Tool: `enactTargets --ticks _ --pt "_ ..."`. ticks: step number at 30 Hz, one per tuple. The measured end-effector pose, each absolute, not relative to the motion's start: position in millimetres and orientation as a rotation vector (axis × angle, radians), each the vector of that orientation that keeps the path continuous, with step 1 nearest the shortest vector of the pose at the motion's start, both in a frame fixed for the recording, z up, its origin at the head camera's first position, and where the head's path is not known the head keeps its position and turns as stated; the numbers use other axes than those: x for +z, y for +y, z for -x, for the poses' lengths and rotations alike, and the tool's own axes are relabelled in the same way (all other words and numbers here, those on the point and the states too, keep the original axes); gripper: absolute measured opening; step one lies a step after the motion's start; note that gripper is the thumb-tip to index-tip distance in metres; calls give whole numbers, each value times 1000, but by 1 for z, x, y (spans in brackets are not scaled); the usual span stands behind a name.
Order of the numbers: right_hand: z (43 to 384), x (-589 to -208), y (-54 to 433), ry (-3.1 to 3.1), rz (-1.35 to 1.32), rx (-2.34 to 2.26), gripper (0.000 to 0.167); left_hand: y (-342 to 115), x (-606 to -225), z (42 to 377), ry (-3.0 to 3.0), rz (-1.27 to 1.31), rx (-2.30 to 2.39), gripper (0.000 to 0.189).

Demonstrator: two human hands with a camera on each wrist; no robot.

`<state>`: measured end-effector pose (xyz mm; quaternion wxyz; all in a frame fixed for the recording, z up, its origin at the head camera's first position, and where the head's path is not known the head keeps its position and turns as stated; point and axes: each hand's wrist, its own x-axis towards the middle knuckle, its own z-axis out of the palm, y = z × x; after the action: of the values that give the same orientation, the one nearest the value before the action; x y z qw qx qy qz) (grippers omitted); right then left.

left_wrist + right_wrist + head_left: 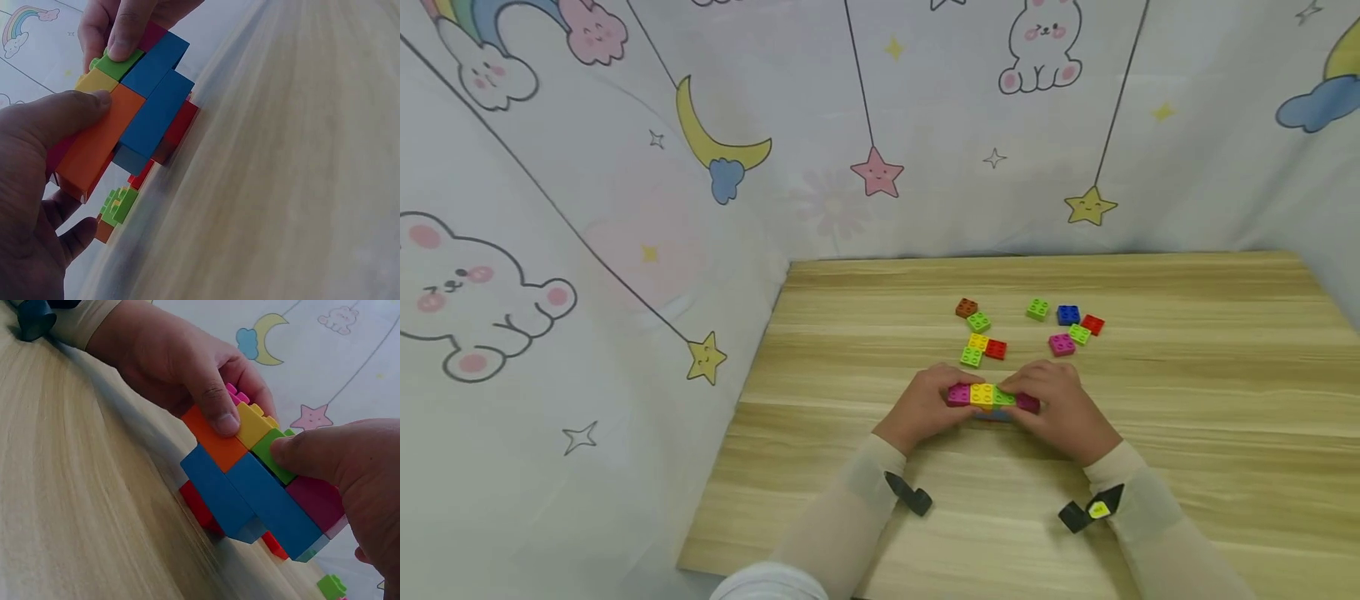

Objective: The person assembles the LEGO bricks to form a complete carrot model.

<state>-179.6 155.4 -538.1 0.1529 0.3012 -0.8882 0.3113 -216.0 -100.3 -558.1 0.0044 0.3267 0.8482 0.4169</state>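
Observation:
Both hands hold a built-up stack of toy building bricks (981, 395) just over the table. Along its top run a magenta brick, a yellow brick (252, 427), a green brick (273, 455) and a purple brick (317, 503). Beneath them sit an orange brick (100, 144) and a blue brick (272, 503), then another blue brick (156, 115), with red at the bottom. My left hand (925, 407) grips the left end, thumb against the orange brick's near side. My right hand (1060, 410) pinches the right end, its thumb on the green brick. The far-side fingers are partly hidden.
Beyond the hands lie loose bricks: a brown one (966, 307), a blue one (1068, 314), a magenta one (1062, 344), and several green, red and yellow ones. A patterned white curtain (925, 108) stands behind and left of the wooden table (1210, 375).

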Motion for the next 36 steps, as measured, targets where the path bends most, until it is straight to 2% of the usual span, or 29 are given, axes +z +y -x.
enactTargets --ticks 11,19,22,26,30,33,36 --pt "182 -546 154 -2435 -955 803 35 -102 -557 216 2676 -1024 1297 41" --pt "184 -560 158 -2405 -891 1016 34 -102 -558 216 2687 -1038 1269 41" --pt "189 -566 164 -2369 -754 1161 30 -102 -556 215 2690 -1043 1261 42" --pt "205 -570 179 -2338 -437 1191 25 -102 -555 215 2691 -1011 1246 43" --pt "226 -572 195 -2457 -147 1035 41 -103 -555 216 2695 -981 1240 47" --pt "236 -573 201 -2604 -40 915 55 -103 -556 216 2697 -979 1229 48" --pt "240 -576 203 -2698 -28 821 54 -102 -557 215 2687 -985 1220 48"
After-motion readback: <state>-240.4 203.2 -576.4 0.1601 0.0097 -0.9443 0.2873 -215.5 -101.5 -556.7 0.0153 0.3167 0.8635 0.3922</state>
